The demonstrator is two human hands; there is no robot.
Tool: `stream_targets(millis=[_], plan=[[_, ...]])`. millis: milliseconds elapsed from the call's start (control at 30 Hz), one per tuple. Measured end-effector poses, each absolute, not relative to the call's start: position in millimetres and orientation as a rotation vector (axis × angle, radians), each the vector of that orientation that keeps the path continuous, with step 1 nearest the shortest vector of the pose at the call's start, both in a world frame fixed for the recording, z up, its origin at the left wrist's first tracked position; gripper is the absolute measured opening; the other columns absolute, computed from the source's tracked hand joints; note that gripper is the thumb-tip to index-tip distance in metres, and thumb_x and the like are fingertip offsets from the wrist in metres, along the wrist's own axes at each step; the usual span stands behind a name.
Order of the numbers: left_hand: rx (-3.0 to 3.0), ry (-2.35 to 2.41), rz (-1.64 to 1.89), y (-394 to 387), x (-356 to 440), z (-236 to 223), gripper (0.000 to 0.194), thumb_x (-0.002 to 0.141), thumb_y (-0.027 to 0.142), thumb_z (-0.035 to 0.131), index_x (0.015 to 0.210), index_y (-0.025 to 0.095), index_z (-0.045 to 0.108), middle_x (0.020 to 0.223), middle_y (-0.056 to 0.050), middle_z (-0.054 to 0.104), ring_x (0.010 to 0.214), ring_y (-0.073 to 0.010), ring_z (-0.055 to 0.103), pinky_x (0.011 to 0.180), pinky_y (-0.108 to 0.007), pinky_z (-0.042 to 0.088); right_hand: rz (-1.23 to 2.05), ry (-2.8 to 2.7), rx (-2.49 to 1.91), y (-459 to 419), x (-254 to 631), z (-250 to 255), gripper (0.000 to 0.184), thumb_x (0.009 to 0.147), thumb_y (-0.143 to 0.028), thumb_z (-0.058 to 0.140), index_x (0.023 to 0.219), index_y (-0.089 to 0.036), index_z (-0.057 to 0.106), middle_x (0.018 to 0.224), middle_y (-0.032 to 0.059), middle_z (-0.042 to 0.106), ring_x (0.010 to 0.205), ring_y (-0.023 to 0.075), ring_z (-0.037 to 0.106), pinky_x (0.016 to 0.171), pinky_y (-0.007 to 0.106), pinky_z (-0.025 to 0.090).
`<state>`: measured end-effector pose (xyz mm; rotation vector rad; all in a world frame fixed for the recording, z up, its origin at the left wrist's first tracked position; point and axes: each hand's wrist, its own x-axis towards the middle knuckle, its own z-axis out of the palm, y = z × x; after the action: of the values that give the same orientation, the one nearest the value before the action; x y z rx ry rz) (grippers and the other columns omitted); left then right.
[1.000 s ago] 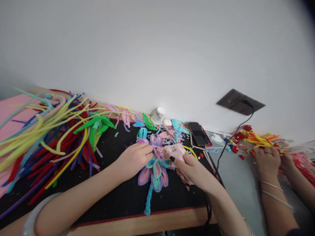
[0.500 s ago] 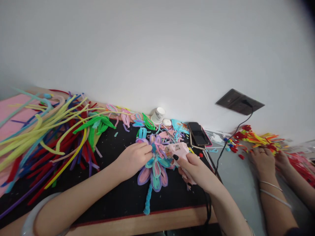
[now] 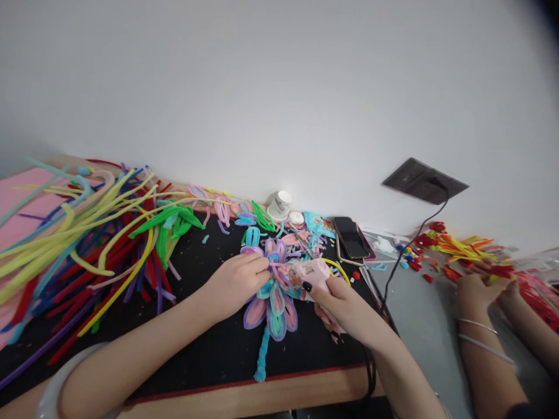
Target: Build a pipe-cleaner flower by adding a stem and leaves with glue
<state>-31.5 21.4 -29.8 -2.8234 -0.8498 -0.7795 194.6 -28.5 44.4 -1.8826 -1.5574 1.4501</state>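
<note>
A pastel pipe-cleaner flower (image 3: 274, 302) with purple, pink and turquoise petals and a blue stem lies on the black mat (image 3: 209, 349). My left hand (image 3: 236, 282) is closed, pinching the petals at the flower's top. My right hand (image 3: 338, 302) grips a pink glue gun (image 3: 312, 272) whose tip points left into the flower's middle, close to my left fingers. The gun's black cord (image 3: 402, 256) runs up to a dark wall socket (image 3: 424, 181).
A big heap of coloured pipe cleaners (image 3: 78, 233) fills the left side. Two phones (image 3: 353, 238), a small white cup (image 3: 280, 205) and cut scraps lie near the wall. At the right another person's hands (image 3: 478, 288) work among red and yellow pipe cleaners (image 3: 458, 247).
The glue gun has shifted slightly left and down toward the flower's middle. The other person's hands have moved down and taken up red and yellow pieces.
</note>
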Motion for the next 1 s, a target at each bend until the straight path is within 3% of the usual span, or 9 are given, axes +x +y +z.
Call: stream_targets(millis=[1000], plan=[[-2.795,-0.861,-0.764,20.3,-32.1,-29.6,0.024,0.094,0.016,0.043,0.08,0.016,0.063,0.077,-0.003,0.056,0.072,-0.018,0.049,0.064,-0.03,0.038,1.415,-1.6,-1.918,-30.2,195.3,52.3,0.034,0.086,-0.037,0.048,0.059,-0.02,0.038,0.047,-0.0069,0.042,0.035,0.0047,0.037,0.035,0.018,0.028]])
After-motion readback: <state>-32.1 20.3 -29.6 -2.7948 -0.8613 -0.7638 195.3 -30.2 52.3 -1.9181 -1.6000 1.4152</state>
